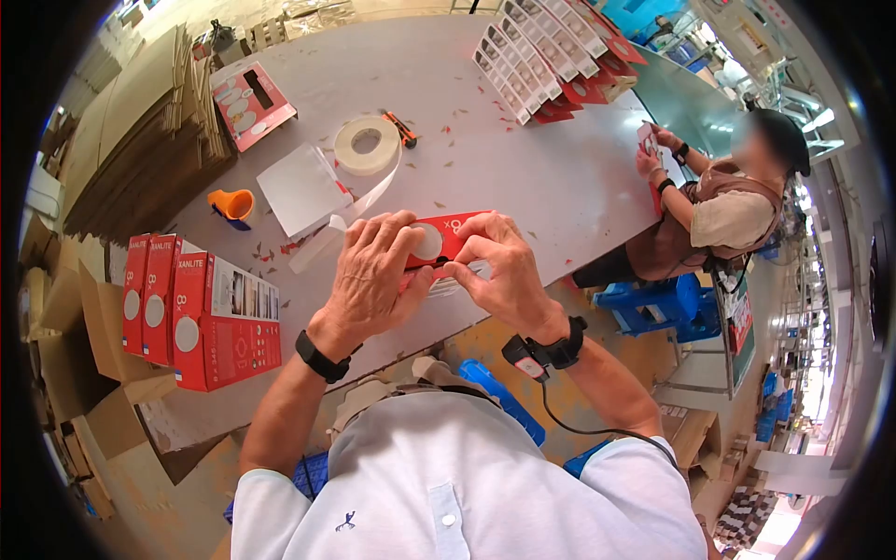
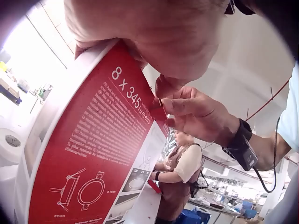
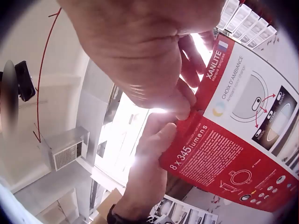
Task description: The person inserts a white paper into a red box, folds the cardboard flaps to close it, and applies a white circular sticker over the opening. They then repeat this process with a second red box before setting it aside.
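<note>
Both hands are at the top of a red and white box [image 1: 441, 235] standing upright at the table's near edge. My left hand [image 1: 371, 271] lies over its left side, fingers bent across the top and thumb at the near edge. From the right, my right hand [image 1: 499, 273] pinches the near top edge, its fingertips close to the left thumb. The left wrist view shows the box's printed red side [image 2: 93, 135] under the left hand [image 2: 154, 37]. In the right wrist view the right hand [image 3: 126, 46] is above the box's corner [image 3: 210, 154].
Three red boxes [image 1: 201, 317] stand at the left. Beyond the hands are a tape roll [image 1: 367, 146], an orange cutter [image 1: 401, 130], a white box [image 1: 303, 191] and an orange cup-shaped object [image 1: 231, 203]. Flat cardboard [image 1: 140, 121] is stacked far left; another person [image 1: 737, 201] works at the right.
</note>
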Tool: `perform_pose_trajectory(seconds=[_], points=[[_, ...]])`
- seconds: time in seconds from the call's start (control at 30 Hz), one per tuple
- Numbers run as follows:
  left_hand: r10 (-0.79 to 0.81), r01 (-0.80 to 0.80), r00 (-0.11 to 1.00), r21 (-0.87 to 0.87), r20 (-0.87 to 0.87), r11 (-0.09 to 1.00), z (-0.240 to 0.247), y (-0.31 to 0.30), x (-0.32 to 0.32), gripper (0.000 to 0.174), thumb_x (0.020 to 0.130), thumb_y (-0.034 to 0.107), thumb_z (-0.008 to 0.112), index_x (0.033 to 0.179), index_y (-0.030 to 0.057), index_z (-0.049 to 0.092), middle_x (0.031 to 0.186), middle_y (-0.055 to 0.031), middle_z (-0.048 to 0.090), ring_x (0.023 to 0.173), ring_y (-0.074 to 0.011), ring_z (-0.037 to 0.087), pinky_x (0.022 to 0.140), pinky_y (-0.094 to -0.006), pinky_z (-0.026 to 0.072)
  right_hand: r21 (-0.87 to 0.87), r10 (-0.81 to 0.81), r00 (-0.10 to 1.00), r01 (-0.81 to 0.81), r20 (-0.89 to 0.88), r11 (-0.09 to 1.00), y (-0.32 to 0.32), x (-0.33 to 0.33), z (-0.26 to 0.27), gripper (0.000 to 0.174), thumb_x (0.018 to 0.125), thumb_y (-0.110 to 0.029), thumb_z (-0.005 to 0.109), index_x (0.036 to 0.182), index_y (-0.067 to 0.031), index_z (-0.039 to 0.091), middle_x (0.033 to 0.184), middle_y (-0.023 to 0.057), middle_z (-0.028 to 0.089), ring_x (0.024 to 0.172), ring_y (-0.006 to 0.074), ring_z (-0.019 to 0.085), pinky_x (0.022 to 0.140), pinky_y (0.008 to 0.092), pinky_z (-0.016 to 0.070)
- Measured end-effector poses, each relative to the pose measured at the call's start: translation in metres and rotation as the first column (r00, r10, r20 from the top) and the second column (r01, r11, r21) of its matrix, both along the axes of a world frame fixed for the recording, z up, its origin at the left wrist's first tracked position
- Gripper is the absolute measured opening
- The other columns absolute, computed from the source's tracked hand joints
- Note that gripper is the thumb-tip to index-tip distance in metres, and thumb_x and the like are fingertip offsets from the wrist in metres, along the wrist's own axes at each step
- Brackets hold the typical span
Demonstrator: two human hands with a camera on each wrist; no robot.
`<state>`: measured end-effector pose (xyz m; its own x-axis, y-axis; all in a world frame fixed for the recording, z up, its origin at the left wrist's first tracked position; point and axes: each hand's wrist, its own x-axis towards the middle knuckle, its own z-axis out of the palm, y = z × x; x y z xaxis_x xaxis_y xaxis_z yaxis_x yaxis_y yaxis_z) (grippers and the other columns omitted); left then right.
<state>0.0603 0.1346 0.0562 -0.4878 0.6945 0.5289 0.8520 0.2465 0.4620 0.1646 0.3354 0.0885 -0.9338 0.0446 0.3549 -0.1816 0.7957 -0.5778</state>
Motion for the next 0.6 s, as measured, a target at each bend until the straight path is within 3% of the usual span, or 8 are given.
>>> perform_pose_trajectory(seconds=[0.27, 0.37, 0.57, 0.6], points=[[0.064, -0.064, 0.998, 0.032, 0.005, 0.997, -0.005, 0.006, 0.005, 0.038, 0.085, 0.024, 0.076, 0.113, 0.0056, 0.06, 0.129, -0.0164, 0.063, 0.119, -0.0362, 0.06, 0.105, -0.0497, 0.0413, 0.036, -0.023, 1.0, 0.023, -0.015, 0.999, -0.002, -0.002, 0.0, 0.023, 0.077, -0.009, 0.087, 0.075, -0.006, 0.065, 0.108, 0.0097, 0.065, 0.108, 0.0327, 0.061, 0.096, 0.0451, 0.0512], [0.078, -0.078, 0.997, 0.033, 0.012, 0.996, -0.005, 0.007, 0.006, 0.038, 0.084, 0.022, 0.077, 0.113, 0.006, 0.061, 0.128, -0.0156, 0.064, 0.119, -0.0356, 0.06, 0.104, -0.0491, 0.0422, 0.071, -0.004, 0.998, 0.008, -0.066, 0.997, -0.002, -0.003, -0.004, 0.022, 0.077, -0.009, 0.087, 0.078, -0.0069, 0.066, 0.107, 0.0078, 0.065, 0.107, 0.0313, 0.062, 0.101, 0.0495, 0.0513], [0.096, -0.096, 0.995, 0.037, 0.009, 0.995, -0.005, 0.007, 0.008, 0.038, 0.083, 0.021, 0.077, 0.113, 0.0069, 0.061, 0.128, -0.0142, 0.065, 0.118, -0.0353, 0.061, 0.104, -0.0489, 0.0425, 0.155, 0.197, 0.953, -0.164, -0.232, 0.974, 0.004, 0.007, -0.023, 0.02, 0.078, -0.009, 0.087, 0.095, -0.0102, 0.075, 0.108, 0.0037, 0.065, 0.115, 0.0269, 0.064, 0.116, 0.0661, 0.0417], [0.096, -0.097, 0.995, 0.039, 0.011, 0.995, -0.006, 0.007, 0.009, 0.037, 0.083, 0.021, 0.077, 0.113, 0.007, 0.061, 0.128, -0.0141, 0.065, 0.118, -0.0354, 0.06, 0.104, -0.0491, 0.0424, 0.155, 0.212, 0.948, -0.179, -0.237, 0.972, 0.006, 0.008, -0.024, 0.022, 0.079, -0.008, 0.085, 0.1, -0.0117, 0.077, 0.109, 0.0034, 0.065, 0.116, 0.0265, 0.064, 0.117, 0.0652, 0.0409]])
